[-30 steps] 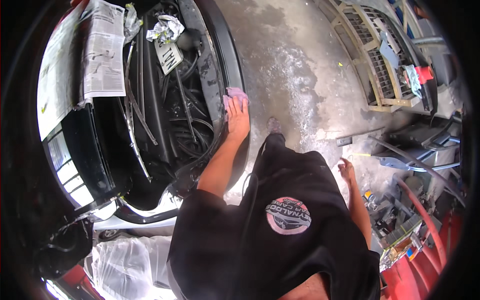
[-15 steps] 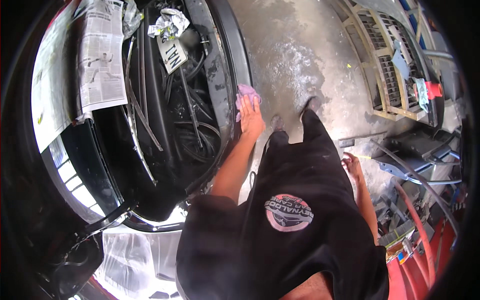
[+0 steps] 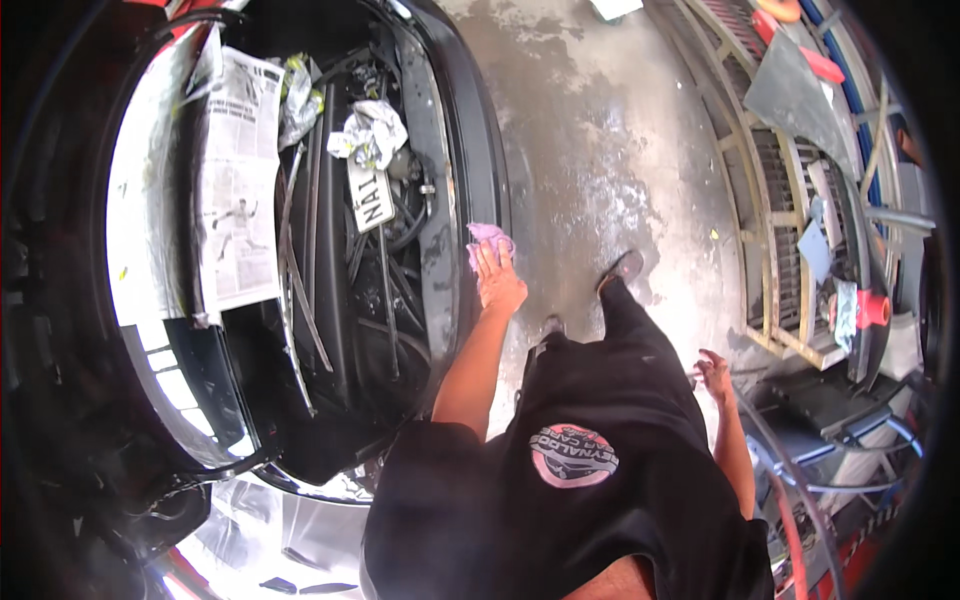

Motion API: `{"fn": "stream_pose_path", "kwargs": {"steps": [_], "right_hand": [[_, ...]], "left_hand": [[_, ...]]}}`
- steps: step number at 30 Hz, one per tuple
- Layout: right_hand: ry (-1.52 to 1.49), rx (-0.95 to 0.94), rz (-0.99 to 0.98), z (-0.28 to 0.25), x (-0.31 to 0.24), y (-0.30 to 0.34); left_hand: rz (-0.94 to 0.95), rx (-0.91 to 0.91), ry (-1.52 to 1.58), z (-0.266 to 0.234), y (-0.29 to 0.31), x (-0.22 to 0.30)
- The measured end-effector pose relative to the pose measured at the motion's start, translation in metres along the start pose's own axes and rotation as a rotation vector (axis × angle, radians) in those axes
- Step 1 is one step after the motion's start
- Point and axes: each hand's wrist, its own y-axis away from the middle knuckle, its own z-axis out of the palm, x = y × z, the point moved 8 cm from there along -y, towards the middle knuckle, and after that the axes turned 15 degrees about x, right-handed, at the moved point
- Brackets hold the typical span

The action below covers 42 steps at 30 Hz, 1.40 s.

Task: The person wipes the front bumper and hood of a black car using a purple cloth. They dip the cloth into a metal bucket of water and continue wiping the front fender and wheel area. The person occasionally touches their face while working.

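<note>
My left hand [image 3: 500, 285] presses a pinkish-purple cloth [image 3: 490, 236] against the black rear bumper [image 3: 484, 140] of a car, with the fingers pointing away from me over the cloth. Beside it gapes the open trunk. A licence plate [image 3: 371, 199] lies in there among rods and hoses, under crumpled plastic [image 3: 376, 135]. Out to my right, my right hand [image 3: 715, 378] hangs in the air, its fingers loosely bent and apart. It touches nothing that I can see.
Newspaper [image 3: 240, 200] covers part of the car at the left. A wooden rack [image 3: 790, 215] and car parts stand along the right, with a red hose [image 3: 788, 525] at lower right. The concrete floor [image 3: 590, 150] is wet in patches.
The view has shifted, so the car and floor sit lower in the picture. My left hand stays on the cloth at the bumper, slightly farther along its edge; my right hand's fingers are more spread.
</note>
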Motion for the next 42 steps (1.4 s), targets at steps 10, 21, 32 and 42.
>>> {"fn": "stream_pose_path", "kwargs": {"steps": [10, 21, 32, 42], "right_hand": [[-0.164, 0.111, 0.062, -0.121, -0.084, -0.167], [-0.067, -0.08, 0.125, -0.069, -0.148, -0.25], [-0.062, 0.03, 0.174, -0.06, -0.386, -0.357], [0.051, -0.08, -0.049, -0.028, -0.546, -0.418]], "left_hand": [[-0.128, -0.015, 0.048, -0.016, -0.139, 0.036], [-0.124, 0.105, 0.12, -0.061, -0.325, 0.072], [-0.143, 0.291, 0.12, -0.136, -0.602, 0.103], [-0.071, 0.662, 0.056, -0.205, -0.727, 0.09]]}}
